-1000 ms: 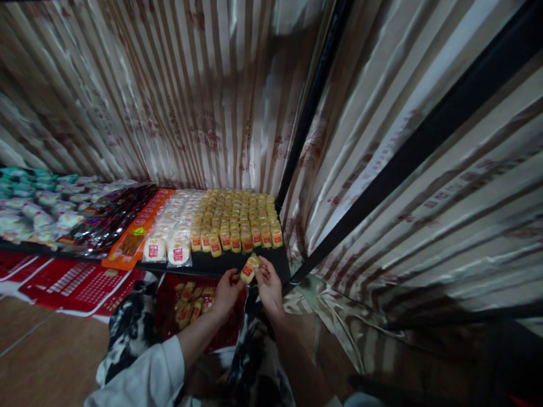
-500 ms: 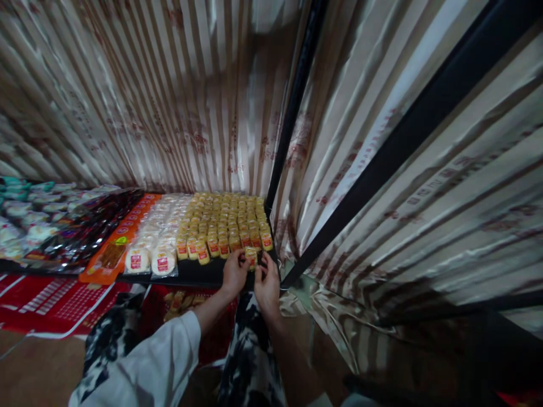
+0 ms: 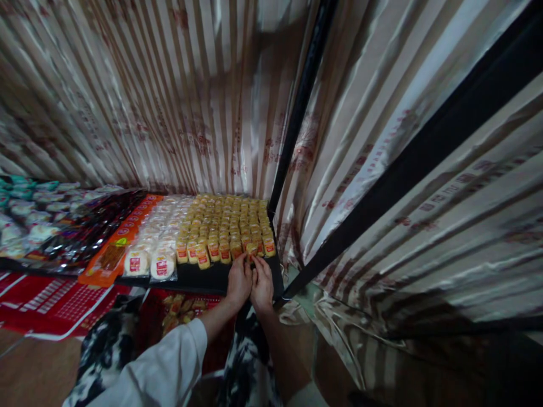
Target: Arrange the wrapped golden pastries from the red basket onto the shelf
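Rows of small yellow wrapped cakes (image 3: pixel 212 223) with red labels fill the right end of a black shelf (image 3: pixel 193 281). At the front of these rows, toward the right, one wrapped cake (image 3: pixel 251 248) is pinched between the fingertips of both hands. My left hand (image 3: pixel 239 281) is closed on its left side, and my right hand (image 3: pixel 262 284) on its right side. The hands are side by side, thumbs close together, and they partly cover the cake's lower part. Left of the yellow rows lie round white cakes (image 3: pixel 162 265) in clear wrappers.
An orange packet (image 3: pixel 111 260) and dark shiny packets (image 3: pixel 91 229) lie farther left. Below the shelf, a red crate (image 3: pixel 155 299) holds more yellow packets (image 3: pixel 180 308). A black post (image 3: pixel 303 107) and a slanting black bar (image 3: pixel 365 209) stand before pleated curtains (image 3: pixel 203 102).
Both hands have drawn together and pushed the wrapped cake forward against the front of the rows. Before, it was held just in front of them. The view has shifted slightly.
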### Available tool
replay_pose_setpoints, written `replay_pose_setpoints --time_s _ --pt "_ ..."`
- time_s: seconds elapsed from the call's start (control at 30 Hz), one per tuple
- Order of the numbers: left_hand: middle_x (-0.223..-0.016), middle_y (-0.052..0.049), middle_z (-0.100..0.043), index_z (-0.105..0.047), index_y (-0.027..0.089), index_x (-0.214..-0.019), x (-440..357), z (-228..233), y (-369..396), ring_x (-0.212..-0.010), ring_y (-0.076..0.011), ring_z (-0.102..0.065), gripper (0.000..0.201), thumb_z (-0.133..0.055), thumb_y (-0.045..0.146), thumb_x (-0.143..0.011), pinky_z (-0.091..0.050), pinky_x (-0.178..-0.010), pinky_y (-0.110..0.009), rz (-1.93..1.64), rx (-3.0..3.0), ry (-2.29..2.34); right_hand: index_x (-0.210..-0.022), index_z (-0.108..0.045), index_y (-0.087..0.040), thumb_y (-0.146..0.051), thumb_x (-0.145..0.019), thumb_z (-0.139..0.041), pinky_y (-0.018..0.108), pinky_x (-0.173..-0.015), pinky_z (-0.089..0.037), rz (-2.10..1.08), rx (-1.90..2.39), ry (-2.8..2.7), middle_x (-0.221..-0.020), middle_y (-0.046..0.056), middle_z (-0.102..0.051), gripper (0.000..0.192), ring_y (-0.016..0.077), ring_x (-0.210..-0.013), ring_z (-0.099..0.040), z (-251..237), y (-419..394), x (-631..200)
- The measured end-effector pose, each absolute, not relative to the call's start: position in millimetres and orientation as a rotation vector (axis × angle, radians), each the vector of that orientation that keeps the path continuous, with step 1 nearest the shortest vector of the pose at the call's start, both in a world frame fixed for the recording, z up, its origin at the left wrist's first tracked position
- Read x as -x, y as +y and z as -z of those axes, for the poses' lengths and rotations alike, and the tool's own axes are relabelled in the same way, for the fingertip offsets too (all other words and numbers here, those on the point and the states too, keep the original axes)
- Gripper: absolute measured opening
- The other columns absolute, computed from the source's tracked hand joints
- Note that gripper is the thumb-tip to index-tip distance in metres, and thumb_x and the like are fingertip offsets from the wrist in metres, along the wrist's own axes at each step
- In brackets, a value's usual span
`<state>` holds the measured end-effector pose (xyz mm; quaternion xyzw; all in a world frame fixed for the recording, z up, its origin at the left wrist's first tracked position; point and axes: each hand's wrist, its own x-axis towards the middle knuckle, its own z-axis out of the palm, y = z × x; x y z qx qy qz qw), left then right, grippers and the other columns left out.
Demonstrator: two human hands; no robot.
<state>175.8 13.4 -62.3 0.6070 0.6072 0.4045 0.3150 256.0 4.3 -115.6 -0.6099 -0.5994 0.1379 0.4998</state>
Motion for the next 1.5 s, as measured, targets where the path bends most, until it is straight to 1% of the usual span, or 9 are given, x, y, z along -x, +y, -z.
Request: replay_pose_setpoints --time_s 0.17,0.4,0.6,0.8,0.9,1.03,1.23,1.37,1.5 --pt "-0.119 -0.013 -0.055 -0.059 0.012 -0.108 -179 65 8 -0.114 -0.0178 -0.051 0.034 -0.037 0.011 -0.082 -0.039 -0.103 -0.033 -1.106 -1.653 1.557 -0.122 -0.056 -0.022 -0.017 -0.083 -0.036 0.039 -0.097 -0.041 -0.372 1.492 -1.448 -0.123 0.009 -0.054 0.044 0.0199 -0.113 -0.047 119 7 -256" --pt "-0.114 -0.013 -0.051 -0.058 0.010 -0.113 -181 55 5 -0.101 -0.0158 -0.056 0.039 -0.037 0.010 -0.080 -0.044 -0.096 -0.028 -0.986 -1.574 1.639 -0.127 -0.050 -0.026 -0.017 -0.085 -0.037 0.039 -0.100 -0.038 -0.362 1.496 -1.528 -0.127 0.006 -0.053 0.045 0.0181 -0.115 -0.046 115 3 -255" --pt "-0.122 -0.014 -0.052 -0.054 0.009 -0.120 -177 60 6 -0.115 -0.0172 -0.050 0.043 -0.035 0.009 -0.081 -0.035 -0.106 -0.030 -1.010 -1.562 1.572 -0.127 -0.051 -0.024 -0.017 -0.085 -0.036 0.039 -0.103 -0.037 -0.400 1.485 -1.569 -0.127 0.006 -0.053 0.045 0.0180 -0.119 -0.045 119 3 -254" --pt "-0.124 -0.014 -0.052 -0.053 0.009 -0.120 -174 63 6 -0.119 -0.0173 -0.047 0.043 -0.034 0.009 -0.082 -0.033 -0.107 -0.031 -0.988 -1.610 1.527 -0.123 -0.054 -0.026 -0.020 -0.083 -0.038 0.037 -0.102 -0.039 -0.454 1.539 -1.468 -0.122 0.006 -0.054 0.043 0.0175 -0.114 -0.049 127 8 -253" --pt "-0.120 -0.012 -0.055 -0.056 0.011 -0.115 -173 64 6 -0.114 -0.0169 -0.050 0.040 -0.036 0.008 -0.081 -0.036 -0.105 -0.032 -1.019 -1.607 1.539 -0.119 -0.057 -0.021 -0.020 -0.082 -0.038 0.038 -0.099 -0.041 -0.426 1.509 -1.485 -0.121 0.009 -0.055 0.041 0.0186 -0.113 -0.051 125 8 -256" --pt "-0.104 -0.009 -0.059 -0.060 0.014 -0.101 -166 64 -3 -0.097 -0.0151 -0.056 0.031 -0.037 0.009 -0.081 -0.045 -0.091 -0.029 -1.105 -1.565 1.552 -0.115 -0.059 -0.014 -0.022 -0.086 -0.034 0.039 -0.095 -0.044 -0.307 1.413 -1.522 -0.114 0.014 -0.058 0.039 0.0200 -0.110 -0.053 112 0 -252" --pt "-0.087 -0.005 -0.060 -0.061 0.017 -0.084 -127 76 -44 -0.086 -0.0147 -0.055 0.023 -0.038 0.015 -0.083 -0.046 -0.081 -0.028 -1.210 -1.481 1.598 -0.110 -0.060 -0.017 -0.026 -0.089 -0.035 0.039 -0.090 -0.047 -0.393 1.370 -1.654 -0.106 0.011 -0.065 0.034 0.0192 -0.100 -0.059 101 -38 -217" --pt "-0.083 -0.005 -0.059 -0.059 0.018 -0.080 -85 99 -72 -0.082 -0.0154 -0.055 0.022 -0.037 0.016 -0.082 -0.046 -0.078 -0.028 -1.139 -1.429 1.747 -0.110 -0.060 -0.019 -0.026 -0.088 -0.038 0.040 -0.091 -0.047 -0.523 1.317 -1.741 -0.107 0.011 -0.065 0.032 0.0201 -0.102 -0.058 124 -62 -177" --pt "-0.088 -0.007 -0.062 -0.061 0.017 -0.082 -39 137 -81 -0.086 -0.0170 -0.058 0.022 -0.041 0.011 -0.077 -0.045 -0.082 -0.030 -0.854 -1.278 1.988 -0.106 -0.063 -0.018 -0.016 -0.082 -0.037 0.039 -0.091 -0.047 -0.770 1.355 -1.857 -0.106 0.011 -0.065 0.035 0.0206 -0.100 -0.059 165 -71 -135"
